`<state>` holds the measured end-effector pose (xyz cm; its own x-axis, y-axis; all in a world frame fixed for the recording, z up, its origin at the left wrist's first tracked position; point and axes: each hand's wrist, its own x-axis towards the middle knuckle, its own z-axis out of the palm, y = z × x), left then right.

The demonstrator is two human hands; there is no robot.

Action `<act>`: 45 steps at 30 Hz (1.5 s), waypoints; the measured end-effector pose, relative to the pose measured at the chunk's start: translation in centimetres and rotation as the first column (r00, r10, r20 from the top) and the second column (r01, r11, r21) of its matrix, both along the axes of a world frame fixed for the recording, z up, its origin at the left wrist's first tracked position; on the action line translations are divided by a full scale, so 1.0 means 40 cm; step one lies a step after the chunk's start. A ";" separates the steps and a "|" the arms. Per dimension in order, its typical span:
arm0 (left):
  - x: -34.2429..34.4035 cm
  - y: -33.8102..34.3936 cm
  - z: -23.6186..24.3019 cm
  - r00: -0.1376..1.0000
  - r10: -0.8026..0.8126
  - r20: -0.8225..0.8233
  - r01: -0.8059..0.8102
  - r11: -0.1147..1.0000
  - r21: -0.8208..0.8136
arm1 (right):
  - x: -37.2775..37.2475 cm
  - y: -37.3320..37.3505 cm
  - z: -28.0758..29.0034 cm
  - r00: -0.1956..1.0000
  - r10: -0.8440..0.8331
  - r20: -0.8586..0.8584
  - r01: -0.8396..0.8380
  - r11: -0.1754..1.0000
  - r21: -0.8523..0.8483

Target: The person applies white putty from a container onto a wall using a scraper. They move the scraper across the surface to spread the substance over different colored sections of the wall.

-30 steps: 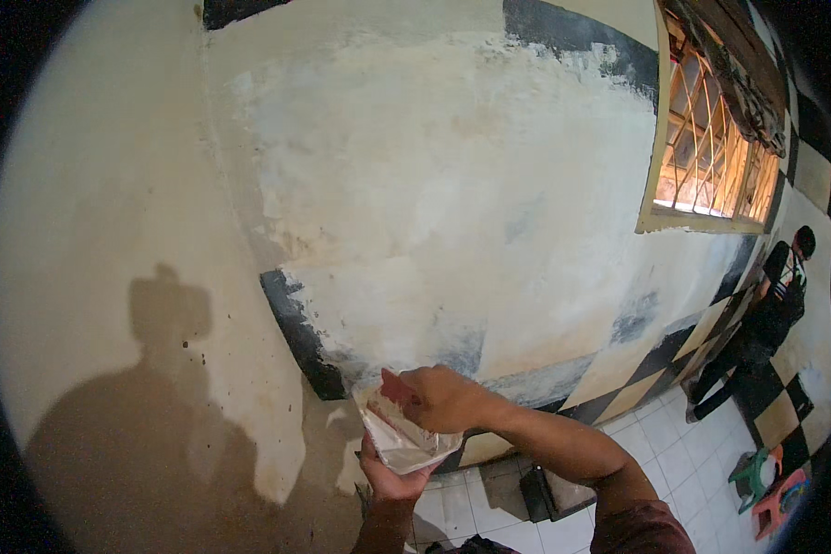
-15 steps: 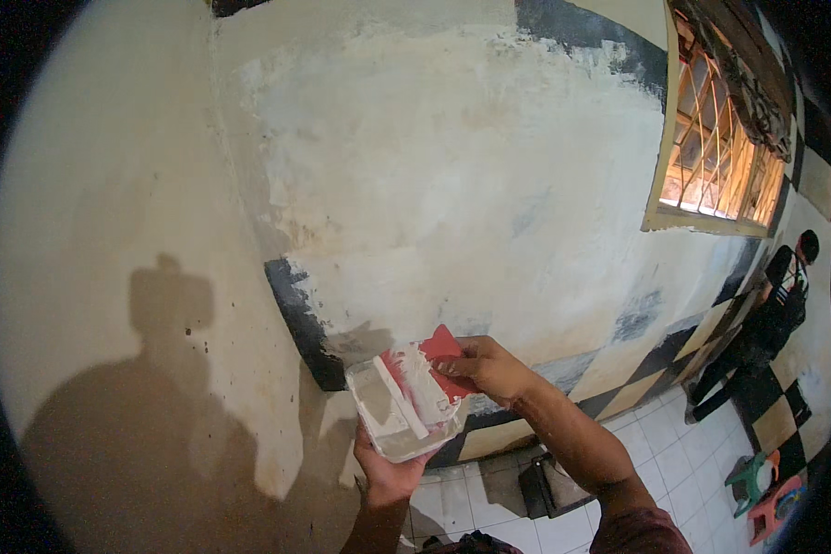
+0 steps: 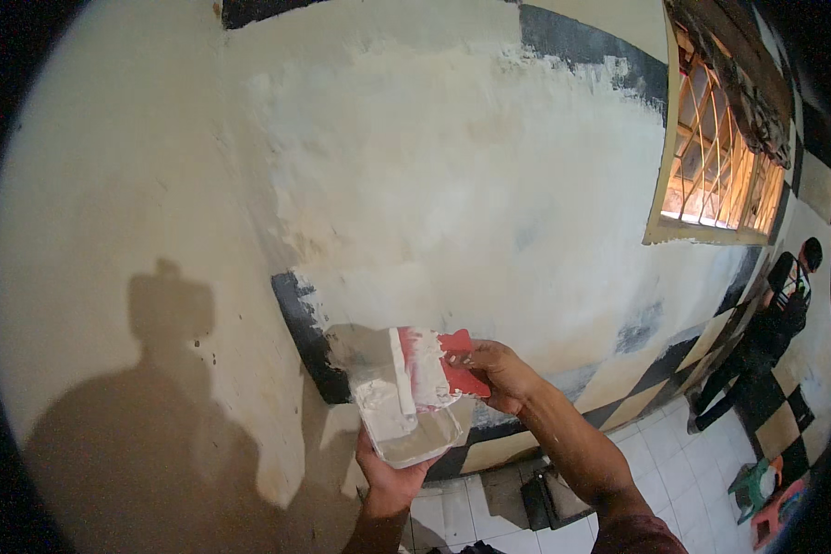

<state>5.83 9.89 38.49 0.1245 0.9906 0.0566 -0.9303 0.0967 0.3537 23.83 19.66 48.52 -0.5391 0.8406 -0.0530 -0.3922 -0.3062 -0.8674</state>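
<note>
A white rectangular tub [image 3: 400, 452] of pale filler paste rests in my left hand [image 3: 392, 475], which grips it from below. My right hand [image 3: 500, 374] pinches a red plastic spreader [image 3: 458, 343] by its notched end. Paste coats much of the spreader's face, with a thick white bead along its left edge. That edge hangs over the tub's far part; whether it touches the paste I cannot tell. Just beyond my hands stands a wall [image 3: 415, 185] smeared with whitish filler, with dark painted patches showing at its borders.
A plain beige wall [image 3: 111, 185] meets the filled wall at the left corner. At the upper right is a barred window [image 3: 716, 157]. A person in dark clothes [image 3: 766, 332] stands at the far right, near a green stool [image 3: 754, 489]. A black box-like object [image 3: 540, 499] sits on the tiled floor.
The spreader has lifted up from the tub's middle toward its far edge and turned more upright. Both hands keep their holds. The view has tipped slightly upward.
</note>
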 end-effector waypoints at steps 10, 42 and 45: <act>-0.014 0.024 -0.014 0.991 -0.033 0.126 0.039 0.998 -0.039 | -0.003 0.085 0.292 0.968 -0.232 -0.097 0.251 0.899 0.360; -0.059 -0.023 -0.007 0.989 0.146 -0.016 -0.147 0.988 -0.049 | -0.075 0.211 0.842 -0.146 -0.865 -0.480 -0.233 -0.441 0.867; -0.050 -0.027 -0.022 0.983 0.180 -0.027 -0.181 0.981 -0.071 | -0.144 0.264 0.843 -0.085 -0.812 -0.577 -0.324 -0.525 0.787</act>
<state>3.83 8.81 37.59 -0.0563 0.9983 -0.0173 -0.9275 -0.0458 0.3711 18.07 30.21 82.25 -0.1765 -0.0169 0.9842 0.9499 0.2590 0.1748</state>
